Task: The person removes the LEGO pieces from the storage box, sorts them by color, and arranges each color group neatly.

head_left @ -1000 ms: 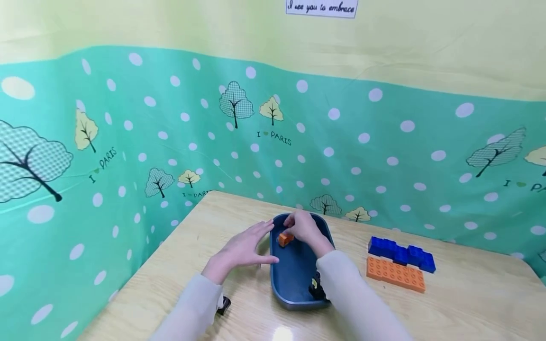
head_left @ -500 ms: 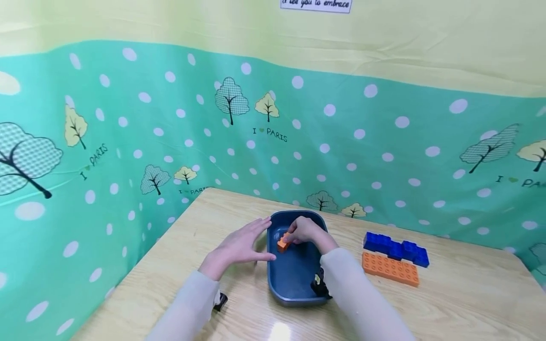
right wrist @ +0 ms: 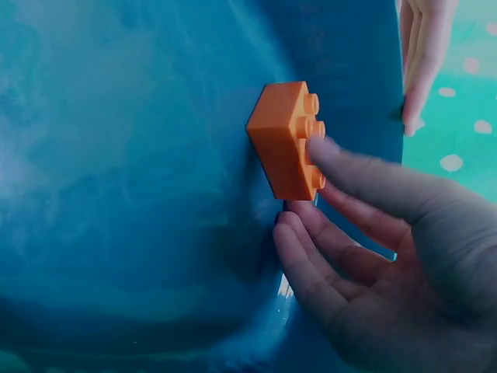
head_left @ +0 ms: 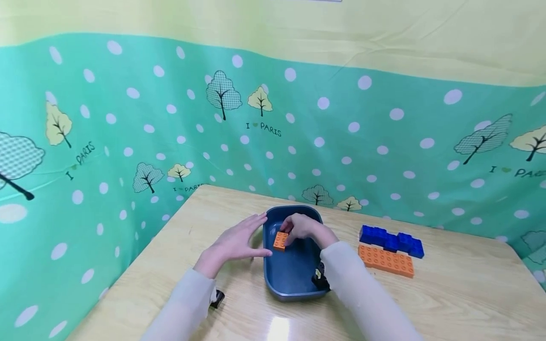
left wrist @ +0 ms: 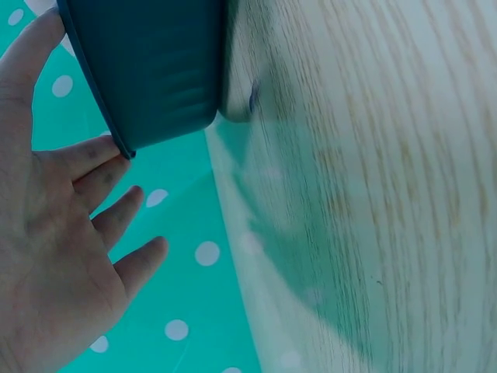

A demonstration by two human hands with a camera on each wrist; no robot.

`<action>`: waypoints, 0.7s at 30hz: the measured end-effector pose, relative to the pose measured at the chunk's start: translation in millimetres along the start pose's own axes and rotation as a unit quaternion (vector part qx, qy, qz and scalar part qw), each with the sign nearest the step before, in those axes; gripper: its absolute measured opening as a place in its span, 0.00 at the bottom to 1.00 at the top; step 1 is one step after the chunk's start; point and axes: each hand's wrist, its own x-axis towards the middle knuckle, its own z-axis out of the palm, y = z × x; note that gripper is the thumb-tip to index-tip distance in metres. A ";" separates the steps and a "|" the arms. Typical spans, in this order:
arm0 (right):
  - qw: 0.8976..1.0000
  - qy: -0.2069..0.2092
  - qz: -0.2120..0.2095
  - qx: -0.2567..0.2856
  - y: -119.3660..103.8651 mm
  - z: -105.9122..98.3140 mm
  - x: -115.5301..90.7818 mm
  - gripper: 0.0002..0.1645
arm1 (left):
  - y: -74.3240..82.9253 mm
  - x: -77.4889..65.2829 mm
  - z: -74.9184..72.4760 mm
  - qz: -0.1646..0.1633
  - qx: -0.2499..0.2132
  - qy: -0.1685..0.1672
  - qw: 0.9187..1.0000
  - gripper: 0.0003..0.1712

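Inside a dark blue oblong tub [head_left: 292, 277], my right hand [head_left: 302, 226] holds a small orange toy building brick [head_left: 279, 241] near the far left side. In the right wrist view the thumb touches the studs of the brick [right wrist: 281, 140], while the other fingers curl at its lower end. My left hand [head_left: 239, 242] has its fingers extended along the tub's left rim. The left wrist view shows fingertips touching the rim of the tub [left wrist: 147, 78], the remaining fingers spread apart.
Right of the tub, a row of joined blue bricks [head_left: 390, 240] lies behind a long orange brick [head_left: 386, 260] on the wooden table [head_left: 239, 303]. A spotted green cloth [head_left: 256, 156] hangs behind the table. Black wrist devices [head_left: 320, 277] sit at both cuffs.
The orange brick has turned within my right hand's fingers, so its studs now face the head camera. My left hand stays at the rim. The head view has shifted slightly.
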 end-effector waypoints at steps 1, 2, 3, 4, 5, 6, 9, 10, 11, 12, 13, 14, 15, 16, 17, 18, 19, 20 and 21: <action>1.000 -0.006 0.000 -0.004 0.0 1.1 -0.3 0.22 | -0.1 -1.1 0.0 0.000 0.000 -0.002 1.000 0.58; 1.000 -0.010 -0.001 -0.009 -0.1 2.4 -0.6 0.23 | -0.3 -2.1 0.2 0.001 -0.001 -0.001 1.000 0.58; 1.000 -0.013 -0.001 -0.014 0.0 3.7 -0.9 0.24 | -0.4 -2.9 0.6 0.004 -0.003 0.001 1.000 0.58; 1.000 -0.014 -0.001 -0.017 0.0 5.2 -1.2 0.25 | -0.6 -3.6 1.0 0.006 -0.004 0.003 1.000 0.58; 1.000 -0.014 -0.002 -0.019 0.2 6.8 -1.2 0.25 | -0.6 -4.3 1.4 0.007 -0.004 0.004 1.000 0.58; 1.000 -0.014 -0.001 -0.020 0.2 8.4 -1.3 0.25 | -0.2 -5.0 1.5 0.008 -0.006 0.005 1.000 0.58; 1.000 -0.009 -0.002 -0.026 0.8 10.7 -2.0 0.25 | 0.8 -5.5 1.7 0.009 -0.007 0.005 1.000 0.58; 1.000 -0.007 -0.003 -0.028 1.1 10.5 -2.0 0.25 | 1.2 -5.6 1.5 0.009 -0.007 0.004 1.000 0.58; 1.000 -0.005 -0.006 -0.029 1.4 9.8 -1.8 0.25 | 1.4 -5.5 1.4 0.009 -0.006 0.003 1.000 0.58; 1.000 -0.003 -0.008 -0.030 1.6 8.7 -1.7 0.25 | 1.8 -5.3 1.1 0.010 -0.007 0.003 1.000 0.58; 0.999 -0.001 -0.011 -0.032 1.9 7.1 -1.4 0.25 | 1.4 -4.6 1.1 0.009 -0.005 0.003 1.000 0.58; 0.999 0.001 -0.016 -0.034 2.1 5.3 -1.0 0.25 | 1.4 -4.2 0.8 0.009 -0.005 0.003 1.000 0.58; 0.999 0.004 -0.019 -0.033 2.3 3.5 -0.3 0.26 | 1.4 -3.7 0.5 0.009 -0.004 0.004 1.000 0.58; 0.999 0.007 -0.024 -0.031 2.3 1.4 0.1 0.26 | 1.1 -3.0 0.4 0.009 -0.004 0.005 1.000 0.57; 0.999 0.010 -0.027 -0.028 2.1 -0.9 0.2 0.26 | 1.0 -2.5 0.0 0.009 -0.003 0.004 1.000 0.57; 0.999 0.013 -0.030 -0.024 1.5 -3.6 0.1 0.26 | 1.0 -2.1 -0.6 0.006 -0.004 0.004 1.000 0.57; 0.999 0.017 -0.033 -0.020 0.5 -6.6 -0.3 0.27 | 0.8 -1.7 -0.8 0.006 -0.004 0.004 1.000 0.57; 0.999 0.021 -0.038 -0.013 -0.6 -10.0 -1.1 0.27 | 0.6 -1.5 -1.2 0.006 -0.004 0.004 1.000 0.57; 0.999 0.024 -0.044 -0.007 -2.0 -14.0 -2.4 0.27 | 0.4 -1.3 -1.4 0.004 -0.004 0.003 1.000 0.58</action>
